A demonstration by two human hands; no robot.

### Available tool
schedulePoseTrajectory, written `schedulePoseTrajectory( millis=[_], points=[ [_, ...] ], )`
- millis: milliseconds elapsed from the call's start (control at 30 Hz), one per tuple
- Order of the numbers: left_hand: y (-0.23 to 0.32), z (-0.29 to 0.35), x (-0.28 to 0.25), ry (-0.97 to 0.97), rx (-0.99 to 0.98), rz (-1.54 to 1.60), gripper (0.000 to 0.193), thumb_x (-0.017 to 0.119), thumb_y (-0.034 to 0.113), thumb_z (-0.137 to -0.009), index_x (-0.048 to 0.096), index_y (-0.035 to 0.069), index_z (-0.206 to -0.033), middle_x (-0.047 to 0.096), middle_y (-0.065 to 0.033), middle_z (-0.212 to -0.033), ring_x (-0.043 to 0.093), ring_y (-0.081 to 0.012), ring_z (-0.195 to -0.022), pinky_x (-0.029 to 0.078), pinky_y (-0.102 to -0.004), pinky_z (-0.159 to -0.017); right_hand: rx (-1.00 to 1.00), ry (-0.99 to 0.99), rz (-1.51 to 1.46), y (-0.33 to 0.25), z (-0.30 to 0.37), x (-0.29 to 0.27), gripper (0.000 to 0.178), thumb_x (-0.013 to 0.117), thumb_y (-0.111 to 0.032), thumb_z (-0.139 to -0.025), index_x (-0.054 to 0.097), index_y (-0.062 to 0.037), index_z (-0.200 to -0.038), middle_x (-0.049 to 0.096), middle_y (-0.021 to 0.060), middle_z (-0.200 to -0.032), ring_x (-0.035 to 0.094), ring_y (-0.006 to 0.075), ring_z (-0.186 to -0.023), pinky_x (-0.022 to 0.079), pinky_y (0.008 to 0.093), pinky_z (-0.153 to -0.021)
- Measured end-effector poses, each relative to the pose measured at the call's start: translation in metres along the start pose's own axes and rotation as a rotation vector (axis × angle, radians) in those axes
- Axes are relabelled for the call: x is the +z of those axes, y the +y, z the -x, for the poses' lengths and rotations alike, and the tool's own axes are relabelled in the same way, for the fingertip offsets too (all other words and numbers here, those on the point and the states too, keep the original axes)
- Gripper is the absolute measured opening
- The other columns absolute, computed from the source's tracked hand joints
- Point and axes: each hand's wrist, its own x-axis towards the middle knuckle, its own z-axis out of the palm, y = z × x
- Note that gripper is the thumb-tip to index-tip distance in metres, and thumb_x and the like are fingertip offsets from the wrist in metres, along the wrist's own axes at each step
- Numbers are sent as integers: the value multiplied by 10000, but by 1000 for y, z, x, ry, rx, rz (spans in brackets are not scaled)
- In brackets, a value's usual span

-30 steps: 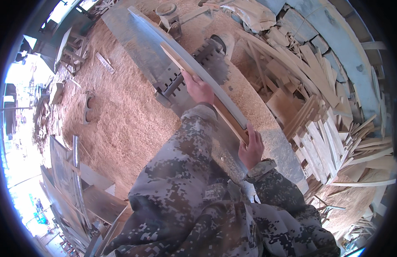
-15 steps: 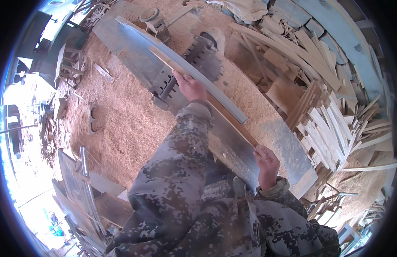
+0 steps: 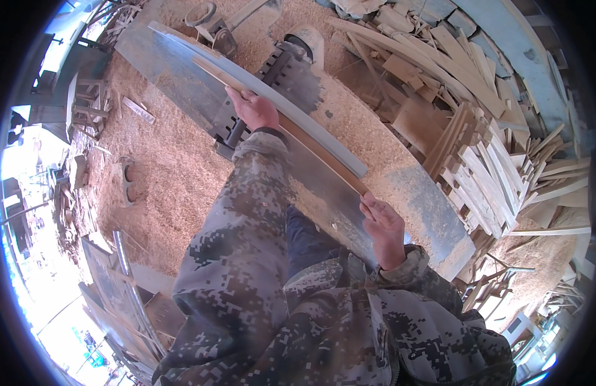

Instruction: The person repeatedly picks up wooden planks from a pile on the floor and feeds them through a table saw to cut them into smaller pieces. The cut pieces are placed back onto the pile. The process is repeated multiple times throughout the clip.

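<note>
A long narrow wooden strip (image 3: pixel 325 156) lies on the metal bed of a planing machine (image 3: pixel 439 206), alongside a straight metal fence (image 3: pixel 311 123). My left hand (image 3: pixel 256 112) is closed over the strip near its far end, by the toothed slot (image 3: pixel 230 133) across the bed. At the near end, my right hand (image 3: pixel 383 231) pinches the strip between thumb and fingers. Camouflage sleeves cover both forearms. The underside of the strip is hidden.
Sawdust and shavings (image 3: pixel 163 186) cover the floor and part of the bed. Offcuts and boards (image 3: pixel 484 186) are heaped at the right. A small wooden stool (image 3: pixel 89 106) stands far left, and sheet panels (image 3: pixel 111 276) lean at the lower left.
Both hands and the strip have slid farther along the fence, toward the far left end of the bed. The whole view has also shifted slightly. Both grips stay closed.
</note>
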Motion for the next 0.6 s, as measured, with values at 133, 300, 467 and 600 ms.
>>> schedulePoseTrajectory(
  millis=[133, 300, 467, 600],
  points=[
    [-4, -29, 1, -21, -48, 29, 565, 413, 132, -1113, 344, -113, -1618, 476, -331, -1602, 491, -432, -1479, 393, -414, -1222, 20, -24, -28, 0, -15, 22, 546, 610, 127, -946, 536, 80, -1486, 538, 192, -1578, 483, 304, -1514, 334, 489, -1302],
    [-23, -81, 4, -40, -6, 28, 553, 426, 134, -1112, 376, -130, -1595, 508, -327, -1578, 526, -434, -1450, 419, -416, -1200, 17, -83, -17, 1, -41, 51, 593, 652, 148, -941, 495, 101, -1511, 476, 214, -1625, 440, 309, -1540, 308, 470, -1312],
    [-43, -128, 7, -57, -40, 91, 569, 444, 131, -1106, 363, -136, -1601, 499, -328, -1588, 543, -417, -1446, 450, -409, -1180, -14, -127, 0, 2, -65, 84, 557, 627, 137, -950, 532, 75, -1496, 503, 172, -1611, 458, 268, -1527, 312, 459, -1314],
    [-48, -166, 9, -21, 17, 1, 414, 435, 103, -1090, 531, -125, -1423, 638, -325, -1362, 644, -401, -1238, 488, -397, -1080, -22, -198, -9, -1, -88, 112, 586, 666, 129, -947, 500, 101, -1508, 403, 231, -1666, 397, 305, -1565, 283, 454, -1321]
  ],
)
